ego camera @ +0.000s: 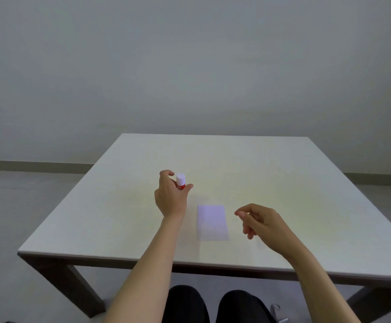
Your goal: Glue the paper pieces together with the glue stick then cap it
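Observation:
A glue stick (180, 181) with a red body and a white cap on top stands upright on the table, left of centre. My left hand (170, 197) is curved around its near side, thumb to its right and index finger raised clear of the cap; the fingers are apart and no firm grip shows. White paper (212, 222) lies flat as one rectangular stack near the table's front, just right of my left wrist. My right hand (258, 220) hovers to the right of the paper with loosely curled fingers and nothing in it.
The pale square table (294, 183) has its front edge close to me, and my knees (213, 304) show below it. A plain wall and bare floor lie behind. A small metal object (278, 311) sits on the floor by my right leg.

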`<state>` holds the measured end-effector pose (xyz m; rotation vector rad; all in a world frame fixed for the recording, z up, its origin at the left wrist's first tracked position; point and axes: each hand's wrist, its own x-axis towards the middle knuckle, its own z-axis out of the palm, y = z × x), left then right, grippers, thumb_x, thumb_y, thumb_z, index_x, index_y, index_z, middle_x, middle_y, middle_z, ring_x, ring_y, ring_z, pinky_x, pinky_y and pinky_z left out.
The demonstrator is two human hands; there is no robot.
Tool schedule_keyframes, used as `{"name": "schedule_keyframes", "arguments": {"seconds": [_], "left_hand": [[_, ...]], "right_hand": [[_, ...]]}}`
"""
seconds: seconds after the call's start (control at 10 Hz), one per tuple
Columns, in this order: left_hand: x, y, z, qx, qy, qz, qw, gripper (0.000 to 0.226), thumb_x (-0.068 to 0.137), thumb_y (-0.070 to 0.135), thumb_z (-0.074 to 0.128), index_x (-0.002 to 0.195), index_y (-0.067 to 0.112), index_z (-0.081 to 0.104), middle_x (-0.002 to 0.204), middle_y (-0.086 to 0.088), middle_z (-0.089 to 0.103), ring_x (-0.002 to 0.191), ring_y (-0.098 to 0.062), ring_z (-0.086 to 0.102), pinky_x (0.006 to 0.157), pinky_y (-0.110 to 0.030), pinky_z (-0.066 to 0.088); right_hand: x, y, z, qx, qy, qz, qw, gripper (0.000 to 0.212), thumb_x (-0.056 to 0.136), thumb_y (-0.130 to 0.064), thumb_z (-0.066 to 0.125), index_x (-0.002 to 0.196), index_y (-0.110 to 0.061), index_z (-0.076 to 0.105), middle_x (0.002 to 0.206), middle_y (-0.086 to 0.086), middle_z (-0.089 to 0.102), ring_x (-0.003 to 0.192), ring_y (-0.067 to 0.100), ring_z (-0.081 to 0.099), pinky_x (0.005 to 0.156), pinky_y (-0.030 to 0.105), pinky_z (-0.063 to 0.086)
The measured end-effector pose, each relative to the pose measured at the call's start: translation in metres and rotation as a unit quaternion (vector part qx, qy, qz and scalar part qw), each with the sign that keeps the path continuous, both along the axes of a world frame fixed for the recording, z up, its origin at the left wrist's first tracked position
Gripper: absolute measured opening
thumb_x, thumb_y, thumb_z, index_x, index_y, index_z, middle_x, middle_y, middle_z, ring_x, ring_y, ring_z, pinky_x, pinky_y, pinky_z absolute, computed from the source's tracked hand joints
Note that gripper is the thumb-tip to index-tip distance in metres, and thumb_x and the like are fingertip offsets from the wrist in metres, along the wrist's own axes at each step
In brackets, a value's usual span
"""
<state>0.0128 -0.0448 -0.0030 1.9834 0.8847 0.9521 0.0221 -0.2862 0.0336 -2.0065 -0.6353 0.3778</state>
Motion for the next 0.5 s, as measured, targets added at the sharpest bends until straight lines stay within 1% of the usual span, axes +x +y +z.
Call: {"name": "schedule_keyframes", "arguments": {"seconds": [0.1,0.2,0.3,0.4,0.5], "left_hand": [[-0.001,0.003,-0.008,0.002,-0.001,0.009,1.0,0.058,0.066,0.027,0.083,0.108,0.014,0.046,0.076,0.004,0.058,0.071,-0.026,0.055,0.068,-0.03,0.035],[0.0,0.004,-0.009,0.003,-0.003,0.009,1.0,0.059,0.066,0.027,0.083,0.11,0.014,0.045,0.077,0.004,0.058,0.069,-0.024,0.054,0.068,-0.031,0.037],[0.001,0.004,-0.017,-0.005,0.018,0.005,1.0,0.061,0.068,0.03,0.082,0.114,0.015,0.045,0.084,0.002,0.06,0.073,-0.024,0.056,0.071,-0.034,0.042],[-0.009,0.003,-0.023,-0.033,0.052,-0.007,0.998,0.071,0.068,0.034,0.081,0.125,0.015,0.042,0.089,0.0,0.062,0.085,-0.028,0.064,0.078,-0.038,0.045],[-0.009,0.005,-0.026,-0.033,0.081,-0.026,0.996,0.107,0.061,0.045,0.083,0.145,0.017,0.023,0.111,-0.004,0.058,0.106,-0.026,0.058,0.089,-0.043,0.047]], "right_hand": [[0.0,-0.003,0.003,-0.006,-0.004,0.001,1.0,0.015,0.094,-0.031,0.053,0.091,-0.026,0.067,0.066,0.0,0.068,0.057,0.008,0.062,0.071,0.035,0.053],[-0.001,-0.002,0.004,-0.004,-0.003,0.001,1.0,0.015,0.094,-0.031,0.054,0.091,-0.026,0.067,0.066,0.0,0.068,0.058,0.008,0.062,0.071,0.034,0.052],[-0.001,0.0,0.002,-0.006,-0.005,0.006,1.0,0.014,0.094,-0.03,0.054,0.09,-0.026,0.067,0.067,0.001,0.068,0.058,0.008,0.062,0.07,0.033,0.052],[-0.002,0.003,0.0,-0.007,0.004,0.002,1.0,0.015,0.094,-0.027,0.053,0.091,-0.024,0.067,0.066,0.0,0.066,0.057,0.009,0.062,0.071,0.035,0.052],[0.0,0.005,-0.003,-0.005,0.01,-0.006,1.0,0.015,0.094,-0.026,0.053,0.089,-0.023,0.067,0.064,-0.001,0.066,0.056,0.008,0.062,0.07,0.033,0.052]]}}
